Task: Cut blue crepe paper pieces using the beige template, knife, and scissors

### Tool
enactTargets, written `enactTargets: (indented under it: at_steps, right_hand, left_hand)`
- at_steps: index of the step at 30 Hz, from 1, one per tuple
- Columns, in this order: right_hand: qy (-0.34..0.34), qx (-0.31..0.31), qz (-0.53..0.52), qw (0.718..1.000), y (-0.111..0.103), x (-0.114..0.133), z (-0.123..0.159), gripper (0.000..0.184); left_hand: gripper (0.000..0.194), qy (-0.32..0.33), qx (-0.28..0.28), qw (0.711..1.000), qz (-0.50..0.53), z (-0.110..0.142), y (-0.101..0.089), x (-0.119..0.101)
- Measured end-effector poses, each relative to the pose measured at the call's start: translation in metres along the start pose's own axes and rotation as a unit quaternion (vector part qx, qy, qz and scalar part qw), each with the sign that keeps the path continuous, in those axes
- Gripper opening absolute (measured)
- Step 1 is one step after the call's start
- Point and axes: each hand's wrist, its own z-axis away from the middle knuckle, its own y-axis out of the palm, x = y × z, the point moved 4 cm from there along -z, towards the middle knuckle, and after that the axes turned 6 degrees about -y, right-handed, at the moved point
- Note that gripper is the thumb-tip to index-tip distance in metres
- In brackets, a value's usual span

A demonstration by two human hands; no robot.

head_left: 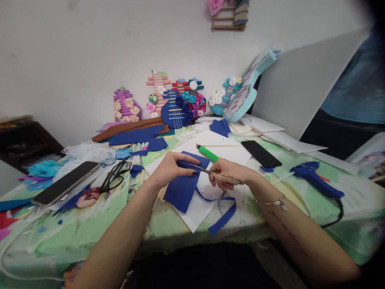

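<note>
My left hand [172, 171] pinches the upper part of a dark blue sheet [181, 194], thumb in front and fingers behind. The sheet could be paper or thin fabric; I cannot tell which. A pair of scissors [226, 176] is gripped in my right hand [227, 171], its blades pointing left across the sheet, close to my left thumb. From the sheet's right side a narrow blue strip [226, 220] curls over the table edge side. White paper [194, 220] lies under the sheet. Just behind my right hand is a bright green cutter-like tool [207, 153].
A black phone [261, 153] and a blue glue gun [319, 179] lie to the right. On the left are another phone [66, 182], black-framed glasses [116, 174] and tangled white cord [87, 154]. Decorated guitar shapes [172, 110] stand along the wall.
</note>
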Motion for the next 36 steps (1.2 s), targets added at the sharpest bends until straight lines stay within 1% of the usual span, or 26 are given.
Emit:
enactTargets:
  at_steps: [11,17,22,26,29,32,36]
  right_hand:
    - [0.006,-0.003,0.006,1.0,0.0,0.001,0.0,0.036]
    - [0.001,-0.005,0.003,1.0,-0.001,-0.001,0.0,0.032]
    - [-0.007,-0.01,0.007,1.0,-0.004,0.0,0.002,0.032]
    - [-0.016,-0.011,0.008,1.0,-0.006,0.004,0.004,0.04]
    - [-0.02,-0.013,0.002,1.0,-0.006,0.005,0.005,0.041]
    - [-0.026,-0.014,-0.02,0.999,-0.004,0.005,0.005,0.038]
    - [-0.022,-0.009,-0.048,0.999,-0.004,0.001,0.003,0.025]
  left_hand:
    - [0.029,-0.008,0.0,1.0,0.003,0.0,0.001,0.001]
    - [0.03,-0.002,-0.001,1.0,0.005,-0.001,0.0,0.001]
    - [0.031,-0.005,-0.003,0.998,0.067,-0.002,-0.004,0.006]
    - [0.032,-0.012,-0.006,0.994,0.112,-0.003,-0.009,0.01]
    - [0.033,-0.015,-0.01,0.992,0.129,-0.002,-0.013,0.011]
    - [0.032,-0.02,-0.004,0.991,0.132,-0.002,-0.013,0.011]
    - [0.033,-0.021,0.006,0.991,0.134,-0.001,-0.01,0.01]
